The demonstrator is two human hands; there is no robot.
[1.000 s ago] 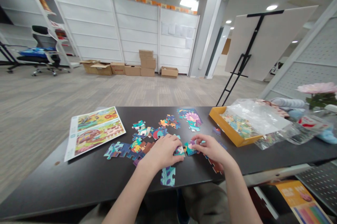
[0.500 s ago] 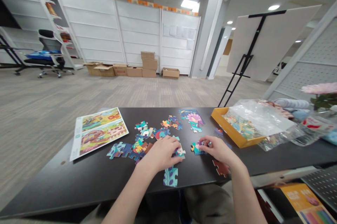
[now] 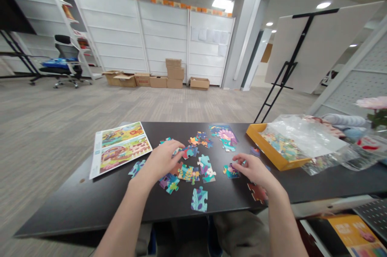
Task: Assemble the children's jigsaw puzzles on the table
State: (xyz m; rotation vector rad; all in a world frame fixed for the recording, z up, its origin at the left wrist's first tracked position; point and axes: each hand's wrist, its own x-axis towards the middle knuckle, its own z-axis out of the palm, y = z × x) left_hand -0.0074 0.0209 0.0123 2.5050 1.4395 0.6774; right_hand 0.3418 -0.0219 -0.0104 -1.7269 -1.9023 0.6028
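Item: teal puzzle piece with pink and yellow patches, lying flat on the black table, right of the joined cluster. Its long axis runs roughly left to right, knobs outward.

Right hand: palm down, wrist low, thumb and forefinger closed on the piece's right edge.

Left hand: palm down, fingers spread and relaxed over loose pieces at the cluster's far side (gripping nothing).

Reference sheet lies to the left, yellow tray to the right.
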